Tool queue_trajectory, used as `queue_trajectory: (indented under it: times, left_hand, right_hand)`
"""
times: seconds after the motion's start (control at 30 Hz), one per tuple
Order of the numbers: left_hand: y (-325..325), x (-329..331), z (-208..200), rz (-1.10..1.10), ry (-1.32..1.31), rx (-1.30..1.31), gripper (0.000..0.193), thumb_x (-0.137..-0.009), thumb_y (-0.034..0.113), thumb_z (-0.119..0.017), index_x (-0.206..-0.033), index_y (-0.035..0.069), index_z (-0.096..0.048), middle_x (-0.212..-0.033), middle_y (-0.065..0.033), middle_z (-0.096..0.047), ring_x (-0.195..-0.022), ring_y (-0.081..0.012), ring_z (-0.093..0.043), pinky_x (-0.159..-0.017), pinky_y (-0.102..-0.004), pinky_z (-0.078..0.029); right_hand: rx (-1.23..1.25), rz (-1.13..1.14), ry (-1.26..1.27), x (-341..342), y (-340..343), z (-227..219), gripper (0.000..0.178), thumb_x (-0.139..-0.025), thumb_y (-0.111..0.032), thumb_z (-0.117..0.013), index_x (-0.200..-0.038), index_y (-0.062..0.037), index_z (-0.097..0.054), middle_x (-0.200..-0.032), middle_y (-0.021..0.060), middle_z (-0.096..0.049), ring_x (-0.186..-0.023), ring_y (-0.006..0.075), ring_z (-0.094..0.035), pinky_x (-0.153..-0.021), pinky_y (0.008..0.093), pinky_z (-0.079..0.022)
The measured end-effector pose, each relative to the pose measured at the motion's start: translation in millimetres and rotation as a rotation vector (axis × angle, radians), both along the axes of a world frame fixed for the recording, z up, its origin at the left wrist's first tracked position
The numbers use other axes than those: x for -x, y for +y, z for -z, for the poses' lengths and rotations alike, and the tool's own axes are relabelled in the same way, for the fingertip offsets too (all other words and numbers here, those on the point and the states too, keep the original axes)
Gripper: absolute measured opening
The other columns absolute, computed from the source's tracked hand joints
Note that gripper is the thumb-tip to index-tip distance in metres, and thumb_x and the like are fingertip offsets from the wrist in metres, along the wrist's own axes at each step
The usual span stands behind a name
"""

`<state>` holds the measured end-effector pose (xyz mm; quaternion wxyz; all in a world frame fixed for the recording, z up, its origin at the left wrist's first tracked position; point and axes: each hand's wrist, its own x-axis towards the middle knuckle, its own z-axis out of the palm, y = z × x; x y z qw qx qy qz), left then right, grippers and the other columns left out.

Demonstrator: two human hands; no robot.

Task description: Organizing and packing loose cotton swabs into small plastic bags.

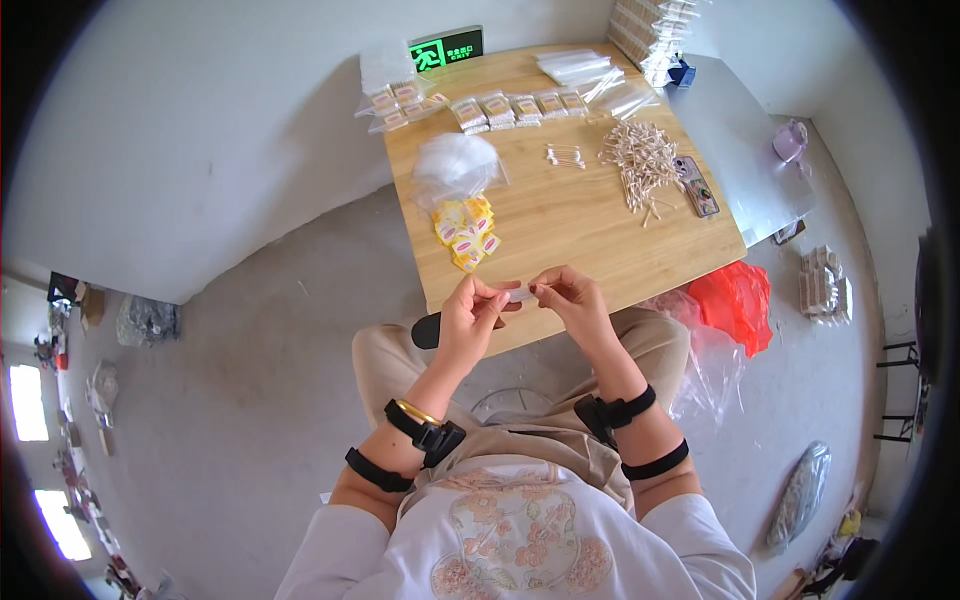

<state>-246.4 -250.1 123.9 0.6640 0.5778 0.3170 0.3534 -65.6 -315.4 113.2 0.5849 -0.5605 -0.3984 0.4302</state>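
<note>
Between both hands, over the desk edge: small clear bag | long axis left-right | left hand and right hand each pinch one end | equally near

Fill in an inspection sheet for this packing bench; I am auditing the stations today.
Surface: wooden table, mostly covered at the far side.
Job's things: small clear bag pinched between both hands; loose pile of cotton swabs; yellow cards.
Clutter: row of filled packets, stack of clear bags, phone.
Grippers: left hand and right hand both grip the bag.
Cables: nothing seen.
Surroundings: concrete floor, red plastic bag, green exit sign.
</note>
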Motion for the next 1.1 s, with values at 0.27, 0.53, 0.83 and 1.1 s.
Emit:
queue_trajectory:
  times: [0.27, 0.53, 0.83, 1.1]
  left_hand:
    - [8.8, -16.5, 74.4, -0.013, 0.001, 0.139, 0.016, -0.101, 0.011, -0.059, -0.095, 0.003, -0.046, -0.11, -0.0181, -0.072, -0.089, -0.0189, -0.074, -0.067, -0.0253, -0.058]
    - [16.2, -18.5, 85.4, -0.02, 0.124, 0.248, 0.019, -0.098, 0.012, -0.064, -0.092, 0.004, -0.048, -0.101, -0.0135, -0.074, -0.082, -0.0192, -0.075, -0.065, -0.0264, -0.059]
    - [43.6, -12.2, 94.2, 0.164, 0.074, 0.397, 0.022, -0.097, 0.016, -0.067, -0.093, 0.007, -0.046, -0.106, -0.0155, -0.072, -0.088, -0.0205, -0.075, -0.062, -0.0236, -0.058]
    - [47.0, -8.6, 83.2, 0.225, 0.113, 0.394, 0.024, -0.094, 0.015, -0.07, -0.102, 0.007, -0.049, -0.103, -0.0129, -0.071, -0.089, -0.0186, -0.073, -0.063, -0.0242, -0.053]
  right_hand:
    - [0.152, 0.01, 0.18, 2.2, 11.4, 75.9, 0.018, -0.091, -0.009, -0.073, -0.092, -0.0019, -0.057, -0.083, 0.0033, -0.065, -0.071, 0.0098, -0.063, -0.061, 0.0217, -0.049]
    - [0.19, -0.031, 0.323, -0.1, 6.2, 97.0, 0.019, -0.091, -0.008, -0.073, -0.089, -0.0045, -0.055, -0.086, 0.0023, -0.06, -0.076, 0.01, -0.059, -0.066, 0.0244, -0.048]
    - [0.167, -0.036, 0.489, -3.7, 7.6, 93.6, 0.016, -0.091, -0.006, -0.071, -0.087, -0.0081, -0.056, -0.094, 0.0024, -0.058, -0.077, 0.0105, -0.054, -0.069, 0.0253, -0.044]
    - [0.228, -0.046, 0.515, -2.6, 11.4, 89.9, 0.017, -0.092, -0.007, -0.072, -0.087, -0.0073, -0.056, -0.091, 0.0028, -0.06, -0.077, 0.0102, -0.054, -0.068, 0.0247, -0.044]
